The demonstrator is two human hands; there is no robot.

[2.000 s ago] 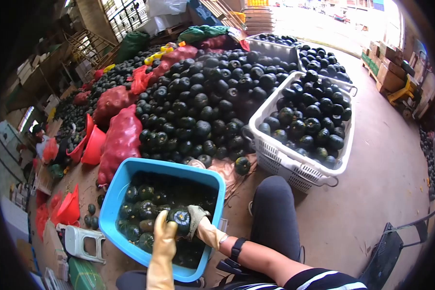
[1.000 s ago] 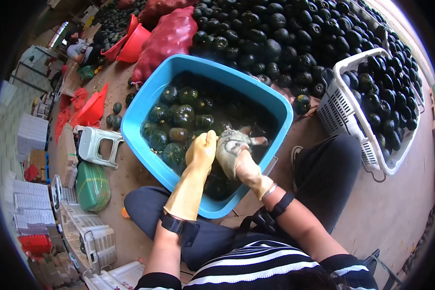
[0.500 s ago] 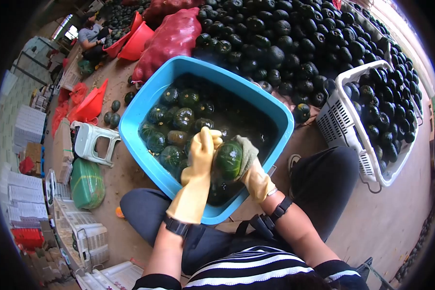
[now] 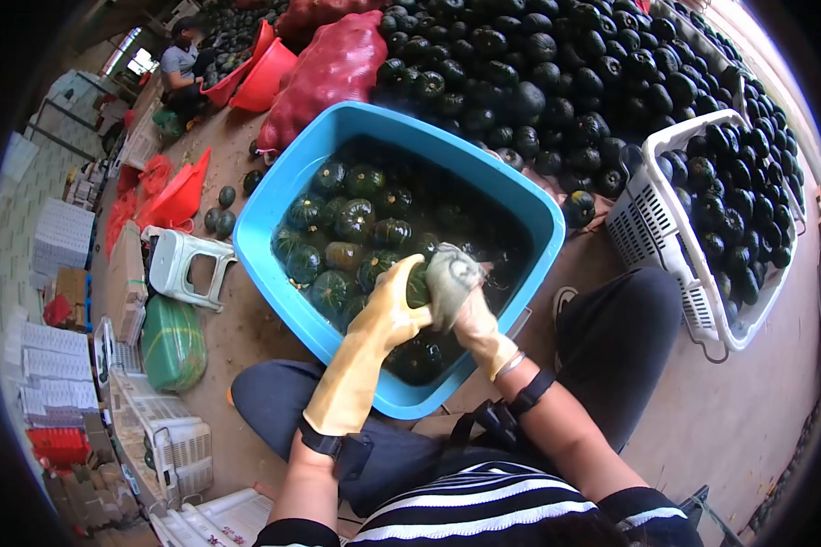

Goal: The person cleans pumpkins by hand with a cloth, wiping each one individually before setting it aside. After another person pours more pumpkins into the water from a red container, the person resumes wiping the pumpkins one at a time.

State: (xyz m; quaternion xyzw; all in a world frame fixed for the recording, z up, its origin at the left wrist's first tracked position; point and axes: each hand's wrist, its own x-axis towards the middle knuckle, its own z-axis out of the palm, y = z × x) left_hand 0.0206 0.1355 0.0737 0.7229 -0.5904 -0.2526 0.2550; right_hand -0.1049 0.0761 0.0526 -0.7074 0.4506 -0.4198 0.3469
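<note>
A blue plastic tub (image 4: 283,301) of dark water stands before me, with several green pumpkins (image 4: 353,219) in it. Over its near part, my left hand (image 4: 390,310), in a long yellow rubber glove, grips a dark green pumpkin (image 4: 417,286) from the left. A grey-green wet cloth (image 4: 452,281) covers that pumpkin's right side. Also gloved, my right hand (image 4: 476,330) is closed on the cloth and presses it against the pumpkin. Cloth and fingers hide much of the pumpkin.
A big heap of pumpkins (image 4: 529,96) lies beyond the tub. On the right stands a white crate (image 4: 648,214) full of them. Left are a white stool (image 4: 178,264), a green bundle (image 4: 169,342), red basins (image 4: 263,77) and a red mesh sack (image 4: 328,68). Another person (image 4: 181,68) sits far left.
The cloth has moved from the pumpkin's right side up over more of its front. My left hand has turned, its thumb now under the pumpkin. The view has shifted slightly.
</note>
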